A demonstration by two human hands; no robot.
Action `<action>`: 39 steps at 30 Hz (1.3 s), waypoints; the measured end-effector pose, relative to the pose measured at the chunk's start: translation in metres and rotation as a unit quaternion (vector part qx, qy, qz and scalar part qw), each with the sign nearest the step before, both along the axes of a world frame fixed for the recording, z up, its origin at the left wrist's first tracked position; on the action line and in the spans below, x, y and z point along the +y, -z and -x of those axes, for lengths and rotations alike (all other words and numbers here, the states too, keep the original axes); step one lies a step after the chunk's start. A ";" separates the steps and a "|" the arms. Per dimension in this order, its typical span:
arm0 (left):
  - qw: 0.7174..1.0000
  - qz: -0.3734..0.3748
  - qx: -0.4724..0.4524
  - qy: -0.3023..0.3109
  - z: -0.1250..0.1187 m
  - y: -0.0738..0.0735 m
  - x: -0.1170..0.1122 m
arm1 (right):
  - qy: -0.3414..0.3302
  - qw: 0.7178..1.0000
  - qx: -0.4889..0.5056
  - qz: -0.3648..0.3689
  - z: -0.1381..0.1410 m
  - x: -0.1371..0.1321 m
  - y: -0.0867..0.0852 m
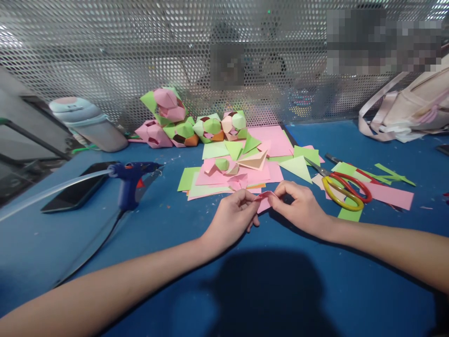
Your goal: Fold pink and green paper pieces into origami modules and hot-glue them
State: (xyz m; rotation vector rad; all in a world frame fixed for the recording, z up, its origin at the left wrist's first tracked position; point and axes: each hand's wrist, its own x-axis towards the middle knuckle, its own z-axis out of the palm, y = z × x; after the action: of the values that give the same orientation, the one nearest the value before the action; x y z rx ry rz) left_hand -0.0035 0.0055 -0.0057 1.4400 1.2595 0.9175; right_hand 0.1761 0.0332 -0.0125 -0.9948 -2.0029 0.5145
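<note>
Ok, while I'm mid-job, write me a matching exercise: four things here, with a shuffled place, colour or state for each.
Things:
1. Pink paper
2. Glue gun
3. Bottle
4. Phone

Descriptions:
A. Dark, lying flat
B. Pale, near the perforated screen
C. Pinched by left hand and right hand
D. Mostly blue

Pairs: 1-C, 2-D, 3-B, 4-A

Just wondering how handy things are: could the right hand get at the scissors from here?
Probably yes: the scissors lie uncovered near the right hand, with nothing seeming to block the way. It would likely need to let go of the pink paper first.
</note>
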 end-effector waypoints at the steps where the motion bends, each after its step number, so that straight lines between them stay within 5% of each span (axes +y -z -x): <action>1: 1.000 0.003 -0.006 0.002 0.000 0.001 0.000 | -0.001 1.000 -0.001 -0.001 0.000 0.000 0.000; 20: 0.991 -0.105 0.079 0.009 0.001 -0.004 -0.002 | -0.010 1.000 -0.020 -0.008 0.002 0.002 0.003; 39: 0.971 -0.172 0.153 0.062 -0.002 -0.003 -0.004 | -0.123 0.990 0.062 0.032 -0.001 0.000 -0.004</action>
State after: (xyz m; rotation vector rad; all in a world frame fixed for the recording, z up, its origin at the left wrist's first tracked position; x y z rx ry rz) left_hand -0.0016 0.0016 -0.0023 1.9725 1.2531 0.8822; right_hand 0.1769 0.0328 -0.0086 -0.7377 -2.0181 0.7598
